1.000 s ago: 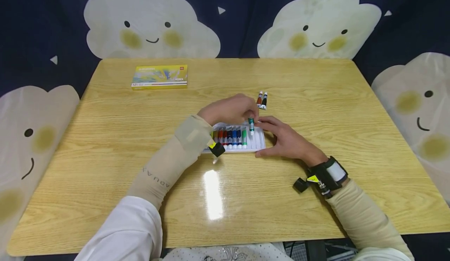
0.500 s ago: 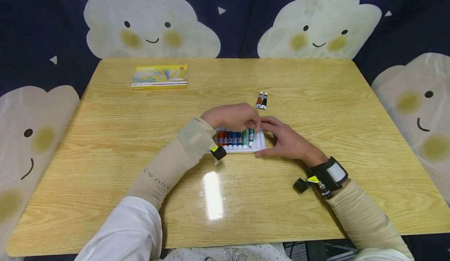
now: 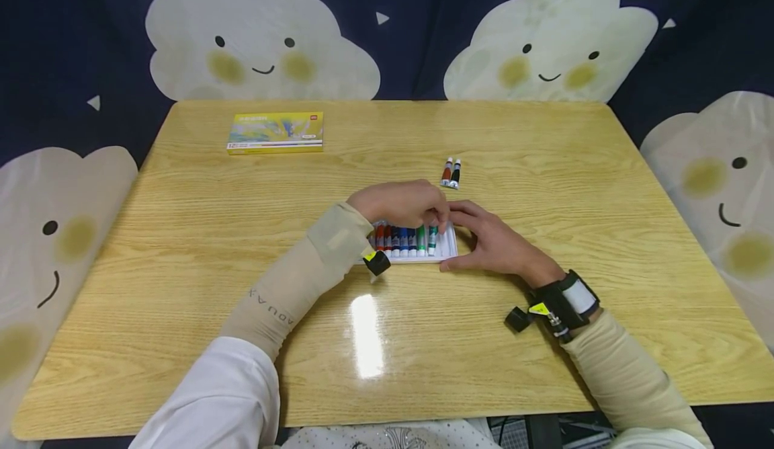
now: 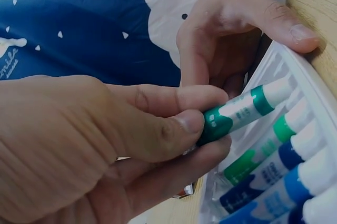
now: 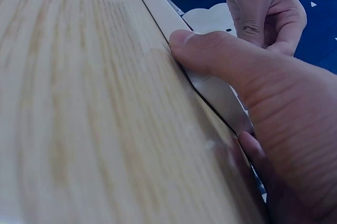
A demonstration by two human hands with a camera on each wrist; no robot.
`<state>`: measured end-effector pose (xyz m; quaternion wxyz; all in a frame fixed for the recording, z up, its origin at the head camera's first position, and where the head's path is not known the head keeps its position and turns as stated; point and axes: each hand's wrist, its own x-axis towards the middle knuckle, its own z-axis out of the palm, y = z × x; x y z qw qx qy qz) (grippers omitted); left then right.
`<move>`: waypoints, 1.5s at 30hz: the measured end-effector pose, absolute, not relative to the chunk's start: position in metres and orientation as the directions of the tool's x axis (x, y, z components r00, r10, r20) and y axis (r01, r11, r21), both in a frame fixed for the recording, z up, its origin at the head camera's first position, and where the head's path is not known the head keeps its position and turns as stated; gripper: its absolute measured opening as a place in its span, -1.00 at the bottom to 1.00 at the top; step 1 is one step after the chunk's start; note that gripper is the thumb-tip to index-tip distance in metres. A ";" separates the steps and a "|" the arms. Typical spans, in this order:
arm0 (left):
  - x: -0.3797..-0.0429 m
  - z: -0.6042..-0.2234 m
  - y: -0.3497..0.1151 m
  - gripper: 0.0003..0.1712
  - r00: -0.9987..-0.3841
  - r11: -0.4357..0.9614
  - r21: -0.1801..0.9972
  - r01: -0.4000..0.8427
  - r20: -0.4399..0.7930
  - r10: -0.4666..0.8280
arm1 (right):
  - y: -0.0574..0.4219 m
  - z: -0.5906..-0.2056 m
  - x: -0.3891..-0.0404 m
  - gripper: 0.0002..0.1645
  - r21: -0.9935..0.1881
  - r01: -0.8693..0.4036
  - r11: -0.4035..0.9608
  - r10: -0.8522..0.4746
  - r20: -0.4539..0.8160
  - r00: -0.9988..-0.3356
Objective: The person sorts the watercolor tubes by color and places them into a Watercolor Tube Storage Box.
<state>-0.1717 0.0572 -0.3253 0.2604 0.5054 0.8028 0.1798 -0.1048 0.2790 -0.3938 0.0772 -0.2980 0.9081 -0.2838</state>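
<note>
My left hand (image 3: 402,203) pinches the tail end of a dark green paint tube (image 4: 239,113) between thumb and fingers. The tube's white cap points towards the near wall of the white plastic tray (image 3: 449,253), beside a light green tube (image 4: 255,155). Several more tubes, blue and red among them, lie in a row there, partly covered by my left wrist. At the tray's right end, my right hand (image 3: 498,240) grips it, its thumb (image 5: 208,50) on the near wall and its fingers by the far corner.
Behind the tray, an orange-brown tube (image 3: 447,172) and a black tube (image 3: 455,175) lie side by side on the wooden table (image 3: 544,146). A flat yellow box (image 3: 275,133) sits at the back left. A cloud-printed dark blue curtain (image 3: 414,39) hangs behind.
My left hand has lowered towards me, bringing the dark green tube from above the tray down into the row beside the light green one. My right hand has stayed put.
</note>
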 end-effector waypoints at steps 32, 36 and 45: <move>-0.163 -0.328 0.067 -0.84 -0.335 0.464 0.463 0.755 -0.337 0.880 | 0.279 -0.396 -0.104 -0.02 -0.555 -0.486 0.675 -0.569 0.027 -0.822; -0.162 -0.327 0.067 -0.86 -0.336 0.473 0.457 0.753 -0.352 0.874 | 0.280 -0.396 -0.104 -0.02 -0.563 -0.481 0.672 -0.570 0.021 -0.821; -0.159 -0.323 0.067 -0.86 -0.361 0.499 0.399 0.769 -0.374 0.854 | 0.279 -0.396 -0.105 0.00 -0.541 -0.497 0.678 -0.574 0.032 -0.818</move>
